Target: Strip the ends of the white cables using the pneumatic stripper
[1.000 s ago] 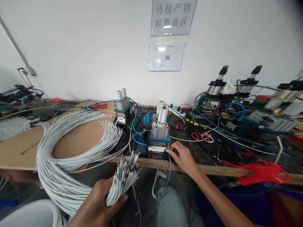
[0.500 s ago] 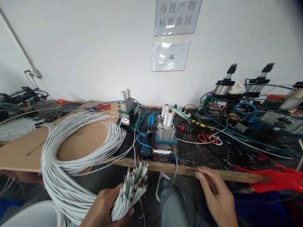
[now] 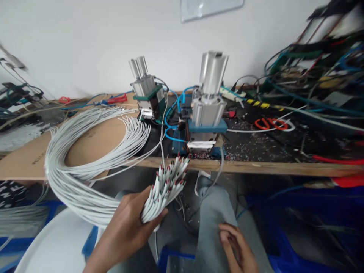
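My left hand is wrapped round a thick bundle of white cables. The cut ends point up and away from me, showing small red and dark wire tips. From the hand the bundle runs left into a large loop on the worktop, its far ends fanned out. Just beyond the held ends stands a blue pneumatic machine with metal cylinders and a white strip across its front. Low over my right leg, my right hand is held with fingers loosely bent and apart from the thumb, nothing visible in it.
A green-topped pneumatic machine stands left of the blue one. Cardboard lies under the cable loop. A white tub is at lower left. Orange-red loops and hoses lie right, and blue crates sit below the wooden edge.
My view has tipped down and come closer to the bench. My right hand has moved from the bench edge down over my leg. My left hand still grips the cable bundle.
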Action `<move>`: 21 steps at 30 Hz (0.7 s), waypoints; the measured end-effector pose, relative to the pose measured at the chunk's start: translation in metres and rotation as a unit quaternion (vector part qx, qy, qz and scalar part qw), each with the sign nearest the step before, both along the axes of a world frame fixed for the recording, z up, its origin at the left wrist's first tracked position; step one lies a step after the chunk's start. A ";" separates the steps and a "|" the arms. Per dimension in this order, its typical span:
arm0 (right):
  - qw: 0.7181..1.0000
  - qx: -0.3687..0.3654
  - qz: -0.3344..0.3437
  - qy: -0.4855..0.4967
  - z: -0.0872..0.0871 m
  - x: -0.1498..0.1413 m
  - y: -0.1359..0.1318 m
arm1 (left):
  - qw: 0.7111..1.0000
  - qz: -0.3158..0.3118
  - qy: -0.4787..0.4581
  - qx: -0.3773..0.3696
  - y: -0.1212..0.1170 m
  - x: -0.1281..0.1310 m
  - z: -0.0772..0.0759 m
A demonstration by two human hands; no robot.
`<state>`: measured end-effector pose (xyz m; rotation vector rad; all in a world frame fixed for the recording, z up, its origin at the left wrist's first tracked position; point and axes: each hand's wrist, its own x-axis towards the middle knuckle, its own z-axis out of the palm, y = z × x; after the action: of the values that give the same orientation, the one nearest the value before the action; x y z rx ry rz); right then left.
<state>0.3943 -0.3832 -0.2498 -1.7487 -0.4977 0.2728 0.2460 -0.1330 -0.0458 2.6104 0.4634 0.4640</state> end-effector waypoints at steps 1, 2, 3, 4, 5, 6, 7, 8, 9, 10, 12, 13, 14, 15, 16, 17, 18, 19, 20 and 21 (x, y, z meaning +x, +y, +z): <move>1.000 0.006 0.024 0.002 0.011 0.000 0.006 | 1.000 -0.003 0.014 -0.022 -0.001 0.000 0.000; 0.998 0.016 0.055 0.008 0.026 -0.002 0.015 | 0.999 0.000 0.027 -0.037 -0.002 0.000 0.000; 0.996 0.028 0.084 0.014 0.044 -0.003 0.025 | 0.998 0.003 0.039 -0.049 -0.003 0.000 0.000; 0.992 0.047 0.116 0.019 0.064 -0.005 0.037 | 0.997 0.009 0.045 -0.058 -0.005 0.000 0.000; 0.985 0.088 0.144 0.027 0.084 -0.008 0.050 | 0.997 0.019 0.046 -0.067 -0.006 0.000 0.000; 0.977 0.128 0.170 0.035 0.104 -0.010 0.063 | 0.996 0.025 0.042 -0.074 -0.007 0.001 0.000; 0.964 0.165 0.203 0.037 0.122 -0.012 0.075 | 0.996 0.029 0.034 -0.080 -0.009 0.001 0.001; 0.956 0.198 0.212 0.045 0.138 -0.014 0.086 | 0.996 0.028 0.027 -0.085 -0.010 0.003 0.002; 0.948 0.223 0.217 0.058 0.150 -0.015 0.096 | 0.995 0.025 0.022 -0.089 -0.012 0.004 0.003; 0.941 0.245 0.221 0.069 0.158 -0.016 0.104 | 0.995 0.023 0.019 -0.092 -0.013 0.005 0.004; 0.933 0.276 0.211 0.095 0.166 -0.018 0.115 | 0.995 0.015 0.021 -0.098 -0.018 0.009 0.005; 0.929 0.291 0.202 0.105 0.166 -0.018 0.117 | 0.995 0.015 0.020 -0.099 -0.020 0.011 0.005; 0.925 0.305 0.194 0.116 0.165 -0.017 0.119 | 0.995 0.015 0.018 -0.100 -0.023 0.013 0.004; 0.921 0.317 0.188 0.124 0.162 -0.015 0.119 | 0.995 0.016 0.016 -0.102 -0.027 0.016 0.003; 0.918 0.324 0.187 0.131 0.159 -0.013 0.118 | 0.994 0.017 0.013 -0.103 -0.030 0.019 0.001; 0.916 0.325 0.189 0.137 0.156 -0.011 0.116 | 0.994 0.018 0.009 -0.104 -0.033 0.022 -0.002; 0.916 0.323 0.193 0.138 0.153 -0.008 0.114 | 0.994 0.021 0.002 -0.105 -0.036 0.025 -0.004; 0.916 0.321 0.197 0.136 0.150 -0.005 0.112 | 0.994 0.023 -0.005 -0.107 -0.039 0.029 -0.006; 0.918 0.318 0.196 0.131 0.148 -0.003 0.110 | 0.994 0.022 -0.009 -0.111 -0.041 0.032 -0.007; 0.922 0.313 0.189 0.129 0.147 -0.001 0.109 | 0.993 0.024 -0.013 -0.117 -0.042 0.035 -0.008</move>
<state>0.3929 -0.2746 -0.1027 -0.9674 -0.6432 0.5442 0.2815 -0.1751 -0.0536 2.3703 0.5384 0.4321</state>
